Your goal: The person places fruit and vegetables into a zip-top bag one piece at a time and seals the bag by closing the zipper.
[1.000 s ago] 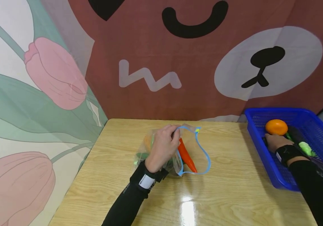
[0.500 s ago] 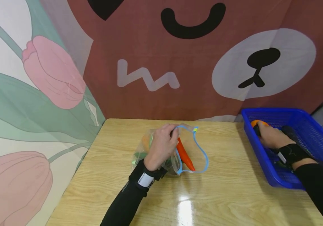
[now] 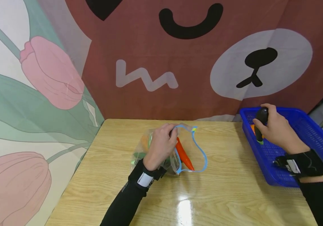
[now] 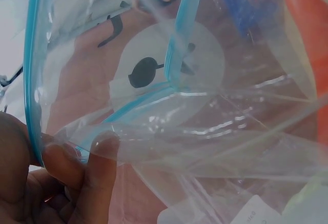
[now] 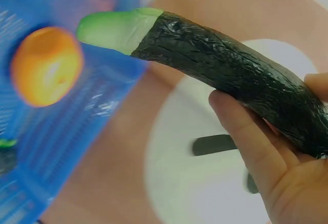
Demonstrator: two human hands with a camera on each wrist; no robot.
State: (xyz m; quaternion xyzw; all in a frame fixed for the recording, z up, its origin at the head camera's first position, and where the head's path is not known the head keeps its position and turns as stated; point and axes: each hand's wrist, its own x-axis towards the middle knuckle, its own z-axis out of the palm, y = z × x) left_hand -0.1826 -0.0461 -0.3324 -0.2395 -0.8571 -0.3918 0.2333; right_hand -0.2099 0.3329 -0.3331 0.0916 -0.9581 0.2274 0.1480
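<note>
My left hand (image 3: pixel 161 146) pinches the rim of a clear zip bag (image 3: pixel 205 155) with a blue zip edge, its mouth spread toward the right. Inside lie a long red chili pepper (image 3: pixel 184 154) and some green and orange things, partly hidden by the hand. In the left wrist view, thumb and fingers (image 4: pixel 102 167) grip the clear plastic below the zip. My right hand (image 3: pixel 281 130), over the blue basket (image 3: pixel 259 160), holds a dark green cucumber (image 5: pixel 225 65) with a pale green end. That end points down in the head view.
An orange (image 5: pixel 47 66) lies in the basket, mostly behind the cucumber in the head view. The basket stands at the right of the wooden table (image 3: pixel 223 194). A printed cloth (image 3: pixel 150 37) hangs right behind the table's back edge.
My right hand has reached within the basket, taken hold of the cucumber and lifted it up above the basket's far left part. The left hand keeps its grip on the bag.
</note>
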